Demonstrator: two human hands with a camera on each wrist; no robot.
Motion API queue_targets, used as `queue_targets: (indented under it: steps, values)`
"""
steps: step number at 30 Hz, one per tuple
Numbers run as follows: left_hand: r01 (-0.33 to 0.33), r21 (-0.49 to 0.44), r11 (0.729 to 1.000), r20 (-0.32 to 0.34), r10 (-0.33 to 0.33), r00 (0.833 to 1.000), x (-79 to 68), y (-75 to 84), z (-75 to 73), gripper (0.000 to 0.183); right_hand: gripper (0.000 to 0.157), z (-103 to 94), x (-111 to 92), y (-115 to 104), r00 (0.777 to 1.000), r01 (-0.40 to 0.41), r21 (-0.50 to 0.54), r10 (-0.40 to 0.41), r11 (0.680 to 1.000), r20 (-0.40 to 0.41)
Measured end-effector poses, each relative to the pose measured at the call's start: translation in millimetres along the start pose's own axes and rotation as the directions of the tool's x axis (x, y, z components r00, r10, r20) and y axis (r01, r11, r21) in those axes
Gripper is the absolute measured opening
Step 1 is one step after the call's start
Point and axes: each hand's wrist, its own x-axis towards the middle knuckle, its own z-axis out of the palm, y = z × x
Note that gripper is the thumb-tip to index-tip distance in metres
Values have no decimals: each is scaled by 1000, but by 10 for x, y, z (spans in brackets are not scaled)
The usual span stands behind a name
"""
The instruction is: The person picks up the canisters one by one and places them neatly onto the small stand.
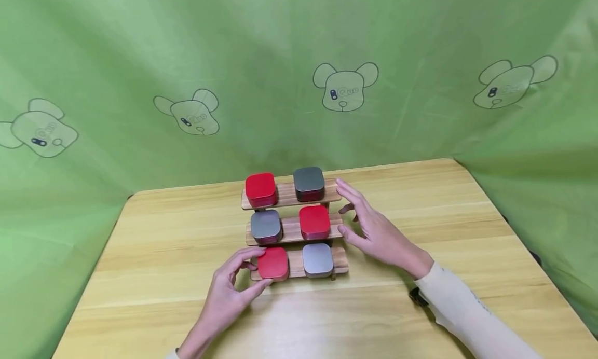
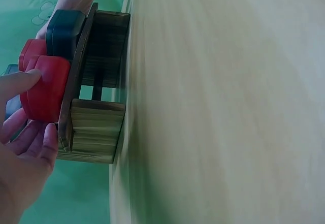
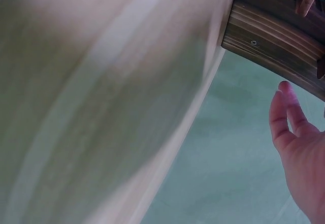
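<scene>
A three-tier wooden display rack bears red and grey rounded-square tins, two on each step. On the lowest step, my left hand holds the left red tin between its thumb at the front and its fingers at the back. In the left wrist view the thumb lies on this red tin, which is close against the shelf. My right hand is at the rack's right end, its fingers extended and fingertips right at the ends of the upper two steps. The right wrist view has its fingertips beside the rack's side.
Next to the held tin stands a grey tin. The middle step has a grey tin and a red tin; the top step a red tin and a dark grey tin. A green curtain hangs behind the wooden table.
</scene>
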Motion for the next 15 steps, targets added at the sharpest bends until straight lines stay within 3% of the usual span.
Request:
queue_targets:
  steps: [9, 12, 15]
  values:
    - [-48, 13, 999, -8, 48, 999, -25, -46, 48, 63, 86, -5, -18, -16, 1000, 5, -38, -5, 999, -13]
    - [-80, 89, 993, -2, 80, 997, -20, -50, 44, 64, 88, -27, -43, -40, 1000, -18, -40, 17, 999, -15]
    - [-134, 213, 968, 9, 135, 991, -34, -24, -23, 63, 92, -87, -119, -84, 997, -77, -35, 76, 996, -13]
